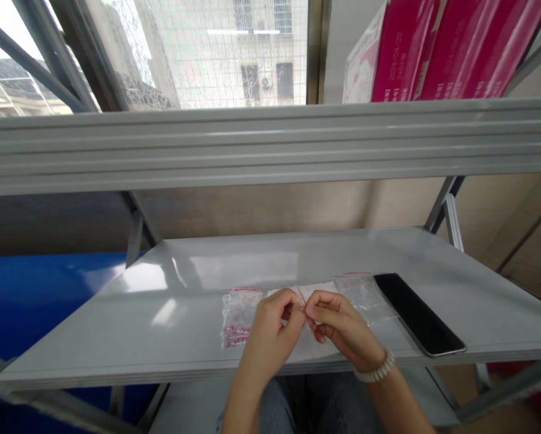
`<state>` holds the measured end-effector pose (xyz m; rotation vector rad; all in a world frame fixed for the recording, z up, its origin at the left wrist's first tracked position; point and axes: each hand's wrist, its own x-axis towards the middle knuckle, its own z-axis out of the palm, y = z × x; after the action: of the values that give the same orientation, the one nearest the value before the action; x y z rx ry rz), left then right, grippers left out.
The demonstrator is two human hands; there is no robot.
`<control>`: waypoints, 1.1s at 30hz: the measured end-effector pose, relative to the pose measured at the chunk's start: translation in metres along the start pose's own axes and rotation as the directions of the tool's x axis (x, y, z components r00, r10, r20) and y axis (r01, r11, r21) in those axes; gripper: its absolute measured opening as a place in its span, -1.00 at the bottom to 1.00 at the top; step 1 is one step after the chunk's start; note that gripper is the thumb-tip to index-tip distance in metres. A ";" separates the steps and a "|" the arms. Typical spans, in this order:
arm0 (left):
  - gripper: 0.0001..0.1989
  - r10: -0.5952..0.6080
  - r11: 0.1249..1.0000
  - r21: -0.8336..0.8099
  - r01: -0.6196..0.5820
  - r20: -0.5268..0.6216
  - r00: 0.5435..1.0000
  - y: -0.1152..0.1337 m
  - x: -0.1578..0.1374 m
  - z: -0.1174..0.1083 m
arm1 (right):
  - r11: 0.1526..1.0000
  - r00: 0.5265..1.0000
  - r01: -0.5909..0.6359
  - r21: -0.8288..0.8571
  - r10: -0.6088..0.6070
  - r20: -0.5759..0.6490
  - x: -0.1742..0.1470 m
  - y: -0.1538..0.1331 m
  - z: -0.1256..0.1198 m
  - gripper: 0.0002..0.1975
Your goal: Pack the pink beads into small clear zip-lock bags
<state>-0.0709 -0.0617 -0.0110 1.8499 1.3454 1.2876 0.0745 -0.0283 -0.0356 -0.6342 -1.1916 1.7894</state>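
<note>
Two bare hands meet above a pale grey, glossy shelf board point(129, 325), fingertips together near its front edge. The left hand point(272, 331) and the right hand point(342, 328) both pinch a small piece of red-edged clear plastic point(310, 323), which is held between them over a white sheet point(309, 346). A pale beaded bracelet point(376, 369) circles the right wrist.

Surface: a clear bag with pink pieces point(239, 319) lies just left of the left hand; flat clear plastic bags point(360, 295) lie beyond the right hand, next to a dark-screened phone point(419, 313) set at a slant. Window light reflects as bright patches on the board's left part.

Room: a ridged metal beam point(270, 149) crosses the full width; above it, a window point(234, 54) faces a building, and pink boxes point(451, 54) stand at right. A blue panel point(39, 301) is at left.

Hidden or unclear: the fingers cover most of the pinched plastic, so its contents cannot be told. Hands and forearms screen part of the sheet. The boxes are cut off at the top; their print is illegible. Denim-clad legs show only partly below the board.
</note>
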 end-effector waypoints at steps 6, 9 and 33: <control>-0.76 0.068 0.983 0.172 -0.069 0.012 0.998 0.000 -0.002 -0.003 | 0.912 0.986 0.150 -0.381 -0.166 -0.009 0.003 0.001 0.006 -0.78; -0.77 0.078 0.969 0.232 -0.088 0.050 0.996 -0.001 -0.003 -0.003 | 0.814 0.952 0.258 -0.521 -0.306 -0.005 0.002 0.000 0.010 -0.77; -0.32 0.238 0.924 0.291 -0.248 0.070 0.969 -0.009 -0.010 -0.015 | 0.832 0.957 0.163 -0.531 -0.264 -0.119 -0.004 -0.008 0.013 -0.80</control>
<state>-0.0890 -0.0689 -0.0162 2.2968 1.3869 1.2158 0.0694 -0.0365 -0.0235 -0.9133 -1.5571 1.1846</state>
